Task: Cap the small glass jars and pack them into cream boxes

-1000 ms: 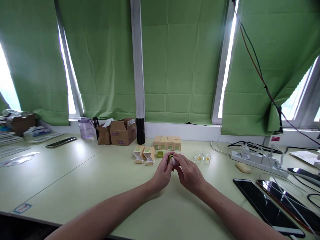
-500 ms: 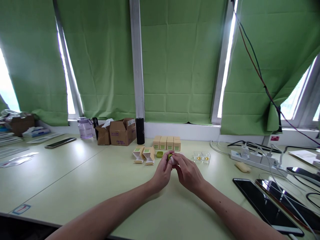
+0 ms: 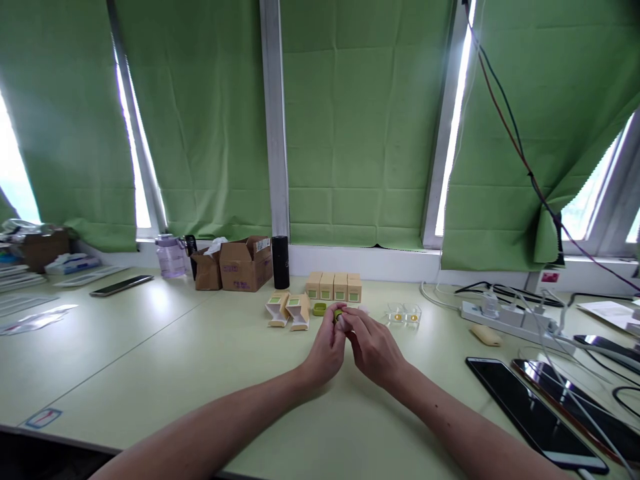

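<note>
1. Left hand (image 3: 324,350): bare, with slim fingers (image 3: 329,325); finer detail is too small to make out.
2. Right hand (image 3: 376,343): bare as well, its fingers similarly slim.
3. Left forearm (image 3: 225,419), behind that hand: bare, smooth in outline.
4. Right forearm (image 3: 430,390), behind the other: bare, bearing small spots (image 3: 449,425) well back from the hand.

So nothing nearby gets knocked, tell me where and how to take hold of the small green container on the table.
Probably pinch opposite side walls of the small green container from above: it sits low on the table, with small boxes standing behind, an opened box to its left and the left grip close on its near right.
</note>
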`<action>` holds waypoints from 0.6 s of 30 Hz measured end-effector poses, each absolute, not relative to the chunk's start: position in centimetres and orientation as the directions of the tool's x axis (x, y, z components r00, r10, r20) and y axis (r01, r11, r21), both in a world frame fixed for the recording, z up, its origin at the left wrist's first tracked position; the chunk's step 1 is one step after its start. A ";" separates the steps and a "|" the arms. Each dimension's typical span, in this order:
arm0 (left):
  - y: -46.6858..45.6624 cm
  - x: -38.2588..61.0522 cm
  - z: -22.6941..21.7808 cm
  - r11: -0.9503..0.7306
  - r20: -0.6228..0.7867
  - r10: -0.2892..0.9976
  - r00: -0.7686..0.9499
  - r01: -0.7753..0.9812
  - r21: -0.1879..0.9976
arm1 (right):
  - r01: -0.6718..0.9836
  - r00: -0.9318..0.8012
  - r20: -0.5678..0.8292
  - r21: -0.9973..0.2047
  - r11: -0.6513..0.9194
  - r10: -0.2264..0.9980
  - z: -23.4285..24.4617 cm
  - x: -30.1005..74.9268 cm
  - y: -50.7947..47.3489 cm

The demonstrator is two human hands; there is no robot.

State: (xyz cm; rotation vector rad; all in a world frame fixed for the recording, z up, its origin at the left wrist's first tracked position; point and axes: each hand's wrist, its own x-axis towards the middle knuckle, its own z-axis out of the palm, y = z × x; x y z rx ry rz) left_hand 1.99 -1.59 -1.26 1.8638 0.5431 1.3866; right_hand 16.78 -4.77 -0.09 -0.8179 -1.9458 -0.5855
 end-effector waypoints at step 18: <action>-1.9 1.7 -0.4 -0.436 0.497 0.726 0.475 -0.242 0.867 | 0.761 -0.351 0.869 0.046 0.648 0.350 -0.6 17.1 -4.9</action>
